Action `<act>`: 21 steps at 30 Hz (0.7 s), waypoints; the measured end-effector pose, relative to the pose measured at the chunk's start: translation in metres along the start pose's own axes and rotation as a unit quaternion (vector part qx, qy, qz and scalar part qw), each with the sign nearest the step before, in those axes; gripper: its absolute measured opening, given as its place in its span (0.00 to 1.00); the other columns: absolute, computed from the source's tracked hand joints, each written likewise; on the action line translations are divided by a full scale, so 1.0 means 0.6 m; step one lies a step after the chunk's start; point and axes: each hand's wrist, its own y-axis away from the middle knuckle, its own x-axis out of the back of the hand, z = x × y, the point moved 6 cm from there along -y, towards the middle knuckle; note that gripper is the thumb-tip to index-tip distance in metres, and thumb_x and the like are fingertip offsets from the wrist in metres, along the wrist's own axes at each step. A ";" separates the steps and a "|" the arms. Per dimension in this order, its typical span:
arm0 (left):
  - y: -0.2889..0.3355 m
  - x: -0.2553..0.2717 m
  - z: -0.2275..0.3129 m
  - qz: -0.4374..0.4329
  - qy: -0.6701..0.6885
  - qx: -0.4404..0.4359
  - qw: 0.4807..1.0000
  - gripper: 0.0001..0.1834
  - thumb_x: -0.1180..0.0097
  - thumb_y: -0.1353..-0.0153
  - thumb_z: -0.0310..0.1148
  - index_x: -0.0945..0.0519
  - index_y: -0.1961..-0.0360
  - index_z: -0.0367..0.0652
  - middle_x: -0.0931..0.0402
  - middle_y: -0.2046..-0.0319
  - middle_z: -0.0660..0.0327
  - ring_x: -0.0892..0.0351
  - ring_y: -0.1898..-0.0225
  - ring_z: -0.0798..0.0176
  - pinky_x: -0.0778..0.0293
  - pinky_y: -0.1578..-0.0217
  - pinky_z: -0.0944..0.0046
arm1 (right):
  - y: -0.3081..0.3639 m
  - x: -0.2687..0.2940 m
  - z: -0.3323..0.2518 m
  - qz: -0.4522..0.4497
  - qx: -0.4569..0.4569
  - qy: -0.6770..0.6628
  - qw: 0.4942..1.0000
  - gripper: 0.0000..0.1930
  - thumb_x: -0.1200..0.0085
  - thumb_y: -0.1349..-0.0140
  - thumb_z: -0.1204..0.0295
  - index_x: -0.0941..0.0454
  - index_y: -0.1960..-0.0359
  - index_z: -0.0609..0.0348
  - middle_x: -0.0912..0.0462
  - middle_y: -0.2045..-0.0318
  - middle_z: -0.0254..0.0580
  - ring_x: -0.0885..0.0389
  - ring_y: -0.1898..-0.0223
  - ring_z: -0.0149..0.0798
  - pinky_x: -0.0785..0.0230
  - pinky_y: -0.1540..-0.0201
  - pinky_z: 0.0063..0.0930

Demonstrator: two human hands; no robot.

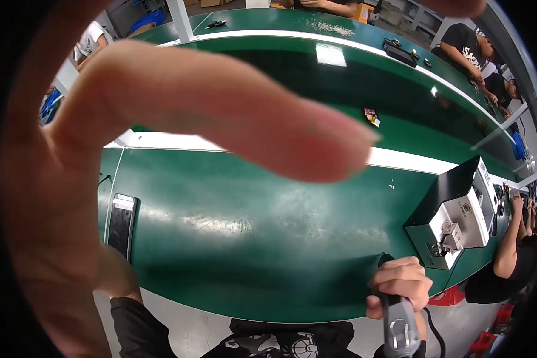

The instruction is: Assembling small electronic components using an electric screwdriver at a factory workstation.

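Note:
My left hand (161, 89) looms very large and close, filling the left side and reaching across the upper middle. One finger is stretched out to the right, with nothing seen in its grasp; the other fingers are mostly out of view. At the lower right, by the table's near edge, my right hand (403, 280) wraps round a corded handheld tool (398, 328), dark at its far end and grey nearer me. The tool's exact kind is unclear. A black cable hangs beside it.
A phone (122, 221) lies at left on the green table (250, 274). At right stands an open black-and-white box (438, 230) with a small white part. Beyond the white rail are a small colourful packet (372, 116) and a black tray (400, 52). Several people sit around.

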 end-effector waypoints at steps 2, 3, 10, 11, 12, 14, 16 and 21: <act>-0.042 -0.187 0.048 -0.008 0.035 -0.010 0.999 0.53 0.22 0.43 0.48 0.39 0.22 0.50 0.34 0.30 0.45 0.25 0.37 0.44 0.22 0.45 0.54 | 0.011 0.022 0.011 -0.011 -0.003 0.010 1.000 0.15 0.25 0.46 0.81 0.22 0.64 0.64 0.16 0.72 0.45 0.20 0.82 0.38 0.27 0.81 0.28; 0.054 -0.106 0.045 0.019 0.041 -0.007 0.999 0.51 0.22 0.42 0.48 0.39 0.23 0.50 0.34 0.31 0.46 0.25 0.38 0.45 0.22 0.46 0.55 | -0.014 -0.021 0.006 -0.017 0.003 -0.011 1.000 0.15 0.25 0.46 0.82 0.22 0.63 0.64 0.16 0.72 0.45 0.18 0.81 0.39 0.25 0.80 0.29; -0.105 -0.361 0.015 0.049 0.140 0.018 0.989 0.42 0.27 0.38 0.46 0.36 0.29 0.48 0.33 0.38 0.49 0.27 0.46 0.50 0.25 0.52 0.58 | -0.018 0.011 0.017 0.060 0.072 0.065 0.993 0.12 0.34 0.46 0.85 0.24 0.63 0.66 0.19 0.73 0.45 0.22 0.83 0.38 0.26 0.81 0.28; -0.100 -0.366 0.021 0.051 0.151 0.028 0.987 0.41 0.27 0.38 0.46 0.36 0.29 0.47 0.33 0.39 0.49 0.28 0.47 0.51 0.25 0.53 0.58 | -0.015 0.010 0.018 0.044 0.083 0.111 0.989 0.12 0.35 0.36 0.76 0.28 0.59 0.62 0.19 0.74 0.42 0.20 0.81 0.38 0.28 0.76 0.26; -0.103 -0.373 0.019 0.055 0.159 0.037 0.985 0.40 0.28 0.37 0.46 0.35 0.30 0.47 0.33 0.40 0.50 0.28 0.48 0.51 0.26 0.54 0.59 | -0.023 0.008 0.021 0.014 0.099 0.142 0.985 0.13 0.35 0.39 0.79 0.28 0.58 0.62 0.19 0.73 0.43 0.20 0.81 0.39 0.28 0.76 0.28; -0.106 -0.385 0.019 0.060 0.176 0.050 0.981 0.37 0.29 0.36 0.45 0.34 0.32 0.47 0.32 0.42 0.50 0.29 0.51 0.53 0.26 0.56 0.60 | -0.020 -0.006 0.035 -0.069 0.110 0.186 0.974 0.14 0.34 0.42 0.81 0.27 0.59 0.63 0.19 0.71 0.43 0.21 0.80 0.39 0.29 0.78 0.29; -0.105 -0.392 0.013 0.062 0.194 0.055 0.978 0.35 0.31 0.35 0.45 0.34 0.34 0.46 0.32 0.44 0.51 0.30 0.53 0.54 0.27 0.58 0.61 | 0.001 -0.027 0.059 -0.103 0.179 0.210 0.956 0.12 0.32 0.43 0.80 0.27 0.66 0.62 0.19 0.70 0.40 0.26 0.81 0.31 0.35 0.81 0.25; -0.108 -0.369 -0.008 0.086 0.232 0.011 0.969 0.29 0.34 0.32 0.43 0.32 0.38 0.45 0.31 0.49 0.53 0.31 0.59 0.58 0.29 0.63 0.63 | 0.032 -0.074 0.065 -0.224 0.301 0.286 0.882 0.05 0.40 0.41 0.71 0.22 0.65 0.52 0.24 0.71 0.31 0.29 0.77 0.25 0.43 0.76 0.19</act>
